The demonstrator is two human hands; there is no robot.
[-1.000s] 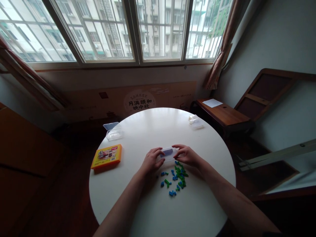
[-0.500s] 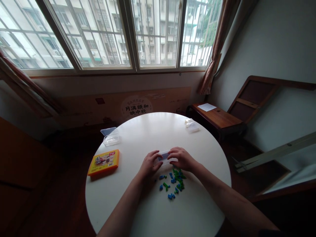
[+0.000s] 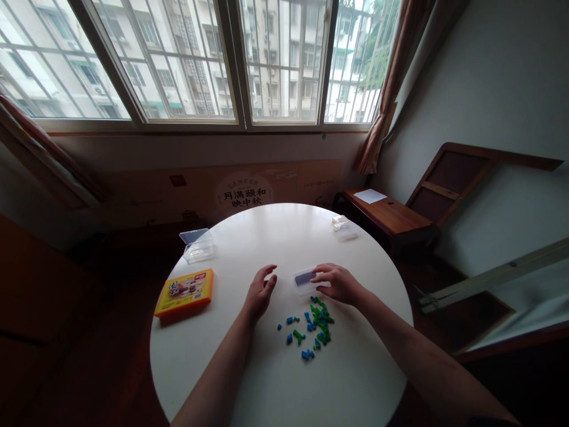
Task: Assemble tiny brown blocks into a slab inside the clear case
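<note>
A small clear plastic box point(image 3: 303, 281) lies on the white round table point(image 3: 355, 385). My right hand point(image 3: 336, 282) is at its right end, fingers over the far side and thumb at the near side, gripping it. To the left of the box and apart from it, my left hand point(image 3: 261, 292) holds nothing, thumb and fingers parted. Several small blue and green plastic pieces point(image 3: 320, 320) are heaped just below my right hand. A few looser blue pieces point(image 3: 290, 338) and a small green one point(image 3: 297, 335) are scattered left of the heap.
On the table's left side lies a yellow and orange flat box point(image 3: 185, 292), with an opened clear plastic case point(image 3: 198, 246) behind it. Another clear container with whitish contents point(image 3: 344, 227) stands at the far right. A wooden bench point(image 3: 391, 212) bearing a paper sheet is beyond the table.
My left hand has come off the clear box and moved left. My right hand stays at the box, which has shifted slightly to the right.
</note>
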